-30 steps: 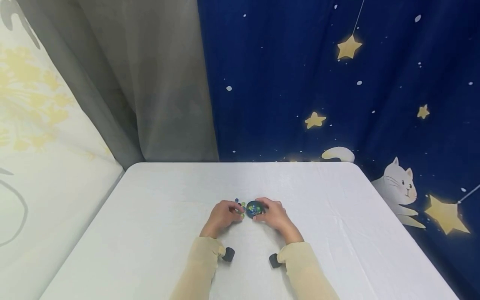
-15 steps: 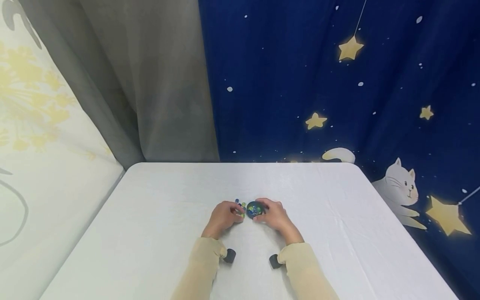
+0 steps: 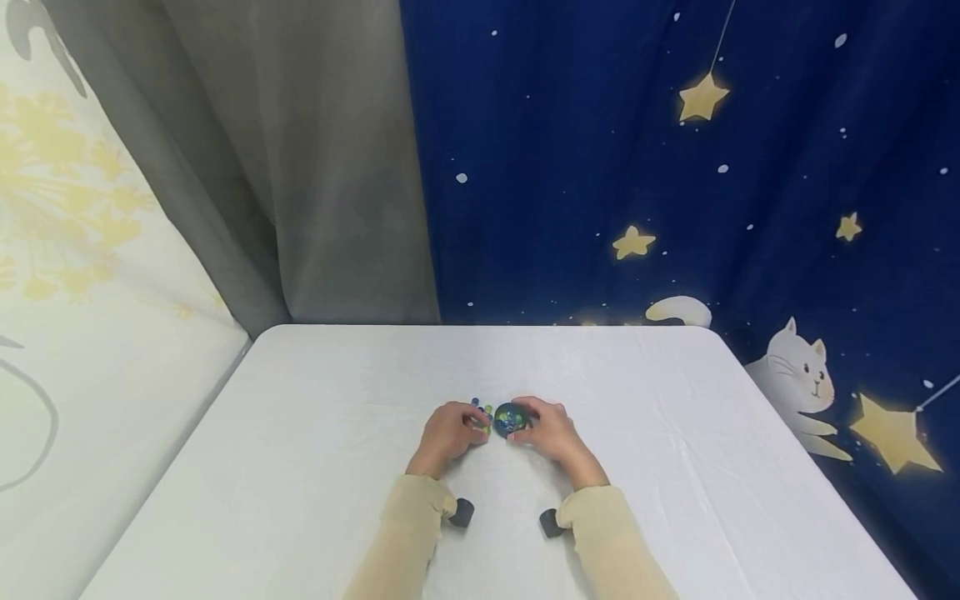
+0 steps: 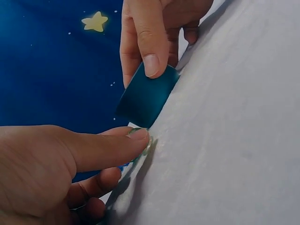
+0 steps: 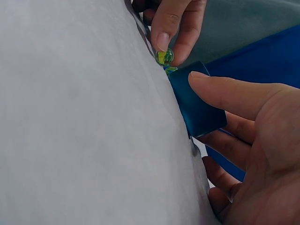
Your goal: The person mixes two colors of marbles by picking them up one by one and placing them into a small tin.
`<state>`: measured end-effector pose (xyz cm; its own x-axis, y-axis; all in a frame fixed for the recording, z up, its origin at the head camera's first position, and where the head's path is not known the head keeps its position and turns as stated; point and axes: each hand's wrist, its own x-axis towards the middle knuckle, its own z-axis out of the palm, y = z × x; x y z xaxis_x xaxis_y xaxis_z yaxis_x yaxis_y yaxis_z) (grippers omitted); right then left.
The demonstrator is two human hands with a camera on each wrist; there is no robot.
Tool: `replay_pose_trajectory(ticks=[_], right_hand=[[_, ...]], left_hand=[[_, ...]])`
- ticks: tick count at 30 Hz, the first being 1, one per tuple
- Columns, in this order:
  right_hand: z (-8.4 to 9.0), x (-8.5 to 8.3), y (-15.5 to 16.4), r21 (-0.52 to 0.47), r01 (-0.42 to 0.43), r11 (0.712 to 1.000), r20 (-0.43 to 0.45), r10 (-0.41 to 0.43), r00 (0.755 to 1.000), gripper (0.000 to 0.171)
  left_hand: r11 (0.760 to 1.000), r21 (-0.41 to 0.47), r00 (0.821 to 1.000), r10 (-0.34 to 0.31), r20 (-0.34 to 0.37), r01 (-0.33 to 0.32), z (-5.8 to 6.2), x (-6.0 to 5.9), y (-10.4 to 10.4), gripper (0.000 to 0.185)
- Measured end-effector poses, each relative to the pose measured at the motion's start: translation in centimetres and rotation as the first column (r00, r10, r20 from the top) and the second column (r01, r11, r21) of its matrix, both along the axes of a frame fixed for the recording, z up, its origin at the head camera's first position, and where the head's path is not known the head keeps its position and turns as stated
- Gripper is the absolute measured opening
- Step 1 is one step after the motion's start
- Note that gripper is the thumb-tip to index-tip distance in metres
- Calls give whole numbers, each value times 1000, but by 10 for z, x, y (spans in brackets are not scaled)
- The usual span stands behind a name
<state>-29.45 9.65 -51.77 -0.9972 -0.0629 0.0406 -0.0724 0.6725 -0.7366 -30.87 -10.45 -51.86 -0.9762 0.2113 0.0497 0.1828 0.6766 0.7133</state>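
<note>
The right grip (image 3: 546,430) clamps the blue cup (image 3: 510,418) mid-tabletop (image 3: 675,467); the left grip (image 3: 447,432) pinches a marble (image 5: 164,57) at its nine o'clock. Some marbles seem in; loose marbles (image 3: 481,407) remain.

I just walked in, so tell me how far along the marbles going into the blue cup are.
Partly done: the blue cup already holds some marbles. In hand: the left hand pinches a yellow-green marble beside it, while the right hand grips the cup. Left: loose marbles nearby.
</note>
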Motion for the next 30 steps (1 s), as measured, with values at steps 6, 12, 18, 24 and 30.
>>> replay_pose_trajectory(ticks=[6, 12, 18, 24, 30], right_hand=[[-1, 0, 2, 2, -1, 1000, -4, 1, 1000, 59], [-1, -1, 1, 4, -9, 1000, -13, 9, 1000, 58], [0, 0, 1, 1, -6, 1000, -3, 6, 1000, 58], [0, 1, 2, 0, -9, 1000, -1, 9, 1000, 57], [0, 1, 1, 2, -5, 1000, 2, 5, 1000, 58]], left_hand=[[996, 92, 1000, -15, 21, 13, 0, -1, -3, 16], [986, 158, 999, -45, -15, 47, 2, -4, -6, 18], [980, 191, 998, -51, -38, 57, 4, -4, -6, 20], [967, 244, 997, -54, -59, 67, 5, -6, -7, 18], [952, 301, 999, -37, -38, 47, 7, -7, -5, 16]])
